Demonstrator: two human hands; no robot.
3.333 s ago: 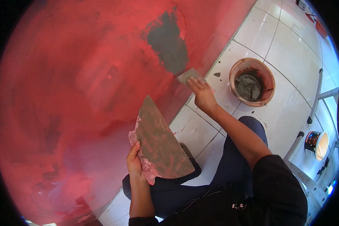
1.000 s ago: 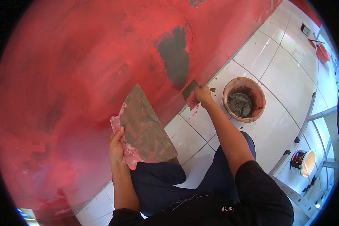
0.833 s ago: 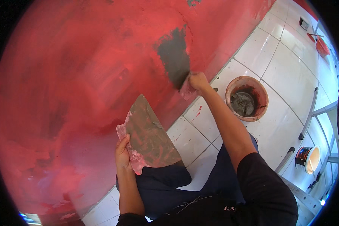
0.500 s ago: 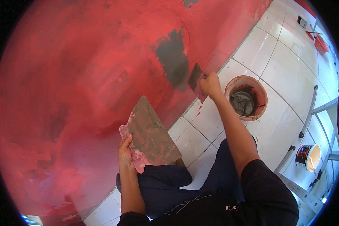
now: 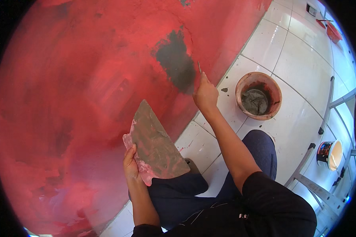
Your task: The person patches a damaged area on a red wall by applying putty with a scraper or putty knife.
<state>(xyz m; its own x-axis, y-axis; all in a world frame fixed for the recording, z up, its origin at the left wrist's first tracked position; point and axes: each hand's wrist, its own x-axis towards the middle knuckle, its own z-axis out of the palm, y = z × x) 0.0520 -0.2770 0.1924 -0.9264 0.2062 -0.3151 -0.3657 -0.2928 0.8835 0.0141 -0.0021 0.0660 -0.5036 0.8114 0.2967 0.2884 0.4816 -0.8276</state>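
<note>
- The right hand (image 5: 206, 94), near 1 o'clock of the view's middle, was closed narrowly around a scraper (image 5: 199, 68); its blade showed almost edge-on and pointed to 12 o'clock.
- Whether that blade touched the red wall (image 5: 91, 83) could not be told from this angle.
- The left hand (image 5: 131, 166), between 7 and 8 o'clock, was holding a mortar board (image 5: 156, 144) by its nearer edge, thumb on the upper face.
- The board tilted with its sharp corner toward 12 o'clock; grey-brown paste with reddish streaks coated its face, and a pink crust lined the edge by the thumb.
- A dark grey patch (image 5: 177, 65) with ragged borders lay on the wall at 12 o'clock, just beside the scraper, toward 10 to 11 o'clock from the right hand.
- At 3 o'clock from the right hand, a round bucket (image 5: 241, 85) stood upright on the white tiled floor (image 5: 300, 71), with grey mortar (image 5: 255, 102) low inside.
- Dark splashes (image 5: 224, 90) marked the tiles between that hand and the bucket.
- Toward 4 o'clock were a metal ladder (image 5: 320, 190) and, near it, a dark pail (image 5: 324, 154) with cream-coloured contents.
- A red tub (image 5: 333, 33) sat well apart at 2 o'clock.
</note>
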